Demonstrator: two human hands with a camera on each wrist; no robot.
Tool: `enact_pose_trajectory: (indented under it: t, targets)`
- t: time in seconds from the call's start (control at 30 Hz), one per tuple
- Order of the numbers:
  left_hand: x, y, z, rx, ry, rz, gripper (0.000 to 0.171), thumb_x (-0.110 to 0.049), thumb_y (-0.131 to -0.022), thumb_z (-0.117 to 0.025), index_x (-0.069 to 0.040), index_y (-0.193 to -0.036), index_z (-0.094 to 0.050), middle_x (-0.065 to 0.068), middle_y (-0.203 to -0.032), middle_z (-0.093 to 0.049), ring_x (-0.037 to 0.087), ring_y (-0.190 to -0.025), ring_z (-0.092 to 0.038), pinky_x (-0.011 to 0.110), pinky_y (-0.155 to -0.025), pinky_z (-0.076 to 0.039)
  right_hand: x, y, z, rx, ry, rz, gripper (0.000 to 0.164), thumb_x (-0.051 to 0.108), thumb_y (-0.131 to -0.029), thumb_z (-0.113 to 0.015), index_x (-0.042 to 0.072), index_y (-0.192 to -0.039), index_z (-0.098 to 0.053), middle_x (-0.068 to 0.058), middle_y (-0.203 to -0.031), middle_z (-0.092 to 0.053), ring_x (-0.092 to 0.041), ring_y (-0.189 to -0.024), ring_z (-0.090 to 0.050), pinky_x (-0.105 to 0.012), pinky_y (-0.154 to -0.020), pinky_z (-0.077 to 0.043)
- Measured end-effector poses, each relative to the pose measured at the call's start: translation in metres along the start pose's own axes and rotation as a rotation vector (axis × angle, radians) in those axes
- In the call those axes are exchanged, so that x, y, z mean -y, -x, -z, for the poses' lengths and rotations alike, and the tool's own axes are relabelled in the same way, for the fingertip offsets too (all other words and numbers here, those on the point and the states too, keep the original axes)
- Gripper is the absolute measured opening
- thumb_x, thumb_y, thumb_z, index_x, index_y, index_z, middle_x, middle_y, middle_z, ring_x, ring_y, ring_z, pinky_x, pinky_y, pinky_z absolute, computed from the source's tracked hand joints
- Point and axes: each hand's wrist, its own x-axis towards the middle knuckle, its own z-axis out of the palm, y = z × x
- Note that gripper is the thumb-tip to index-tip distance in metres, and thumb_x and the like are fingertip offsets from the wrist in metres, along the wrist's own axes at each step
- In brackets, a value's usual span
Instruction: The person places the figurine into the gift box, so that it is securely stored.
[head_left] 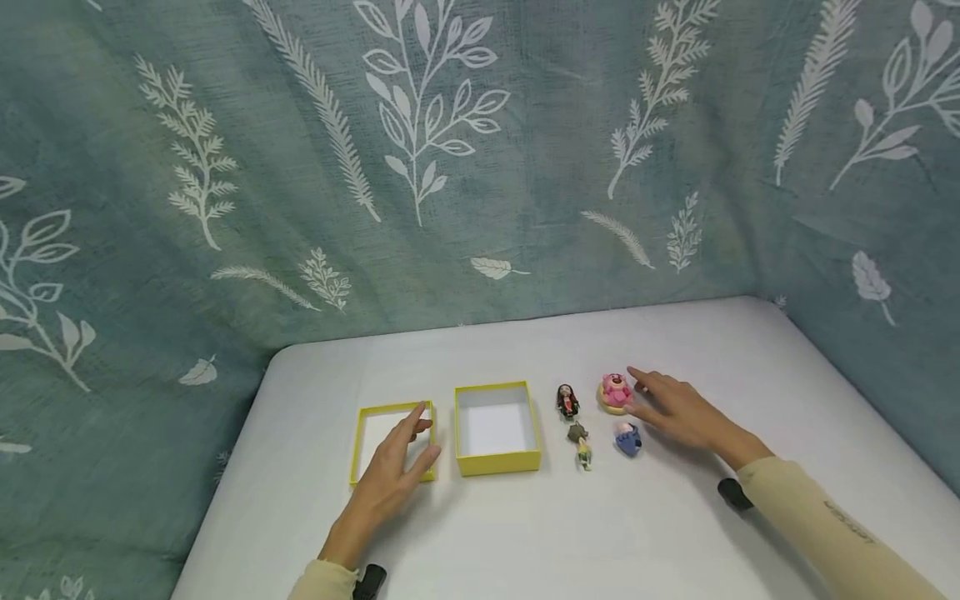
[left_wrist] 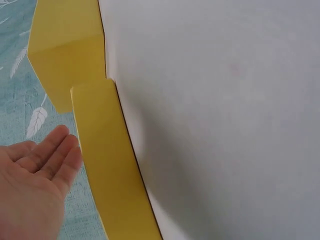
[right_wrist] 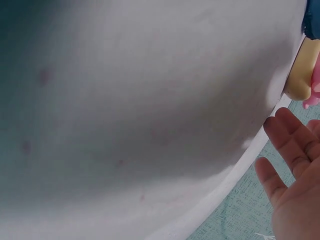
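Above a shallow yellow-rimmed box lid (head_left: 355, 450), my left hand (head_left: 387, 475) hovers with its fingers extended and holds nothing. To its right stands a deeper yellow box (head_left: 498, 463) with a white inside, its top uncovered. My right hand (head_left: 681, 411) reaches in from the right, thumb and index finger spread beside a pink bear figurine (head_left: 617, 390) on a yellow round base; whether they touch it is unclear. In the right wrist view, the bear's yellow base (right_wrist: 300, 75) lies beyond the right fingers (right_wrist: 287, 135). The left wrist view shows the lid's yellow side (left_wrist: 112, 160) near the left fingers.
Between box and bear lie a dark-haired figurine (head_left: 567, 402) and a small figurine in yellow and green (head_left: 583, 452). A blue figurine (head_left: 628, 440) sits just in front of the bear. Behind the white table (head_left: 600, 533) hangs a green leaf-patterned cloth (head_left: 555, 208).
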Motion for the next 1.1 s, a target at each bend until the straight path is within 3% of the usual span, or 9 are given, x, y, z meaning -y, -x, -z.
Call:
enact_pose_trajectory:
  t: [0.17, 0.33, 0.6, 0.7, 0.93, 1.1]
  targets:
    - [-0.001, -0.002, -0.007, 0.015, 0.059, -0.007, 0.07, -0.03, -0.097, -0.063, -0.005, -0.153, -0.03, 0.014, -0.134, -0.057, 0.027, -0.122, -0.056, 0.045, -0.103, -0.05, 0.002, -0.004, 0.001, 0.007, 0.005, 0.007, 0.067, 0.039, -0.098, -0.059, -0.002, -0.146, -0.039, -0.017, -0.121, -0.062, -0.037, -0.114, -0.058, -0.06, -0.097, -0.046]
    - [-0.001, -0.002, -0.012, 0.051, 0.116, 0.005, 0.075, -0.034, -0.095, -0.064, -0.009, -0.155, -0.026, 0.016, -0.137, -0.054, 0.027, -0.126, -0.053, 0.043, -0.105, -0.049, 0.004, -0.005, 0.002, 0.02, 0.011, -0.005, 0.069, 0.042, -0.097, -0.059, -0.001, -0.147, -0.039, -0.018, -0.125, -0.061, -0.039, -0.119, -0.056, -0.064, -0.102, -0.042]
    - [-0.002, -0.003, -0.017, 0.067, 0.069, 0.03, 0.086, -0.043, -0.088, -0.072, -0.011, -0.154, -0.028, 0.012, -0.139, -0.053, 0.022, -0.129, -0.051, 0.042, -0.109, -0.046, 0.006, -0.007, 0.0, 0.035, 0.005, -0.022, 0.071, 0.045, -0.096, -0.06, -0.002, -0.145, -0.041, -0.027, -0.137, -0.053, -0.047, -0.127, -0.048, -0.067, -0.105, -0.038]
    - [-0.002, -0.002, -0.021, 0.052, 0.061, -0.005, 0.087, -0.041, -0.086, -0.075, -0.009, -0.153, -0.03, 0.012, -0.138, -0.053, 0.023, -0.128, -0.052, 0.041, -0.108, -0.047, 0.004, -0.007, -0.001, 0.051, 0.013, -0.035, 0.07, 0.043, -0.095, -0.062, -0.002, -0.145, -0.042, -0.027, -0.138, -0.052, -0.047, -0.128, -0.046, -0.068, -0.106, -0.036]
    - [-0.001, -0.003, -0.029, 0.043, 0.151, -0.128, 0.09, -0.023, -0.082, -0.081, -0.006, -0.153, -0.028, 0.018, -0.135, -0.05, 0.032, -0.122, -0.057, 0.039, -0.102, -0.052, 0.001, -0.009, 0.0, 0.056, 0.027, -0.04, 0.071, 0.037, -0.091, -0.068, -0.003, -0.144, -0.042, -0.027, -0.137, -0.052, -0.048, -0.128, -0.046, -0.068, -0.106, -0.036]
    - [0.001, -0.005, -0.029, 0.033, 0.128, -0.157, 0.088, -0.022, -0.081, -0.081, -0.001, -0.151, -0.03, 0.018, -0.136, -0.05, 0.032, -0.118, -0.059, 0.037, -0.097, -0.056, 0.002, -0.016, -0.002, 0.054, -0.001, -0.034, 0.073, 0.037, -0.089, -0.071, -0.002, -0.144, -0.043, -0.021, -0.129, -0.057, -0.04, -0.119, -0.053, -0.063, -0.102, -0.042]
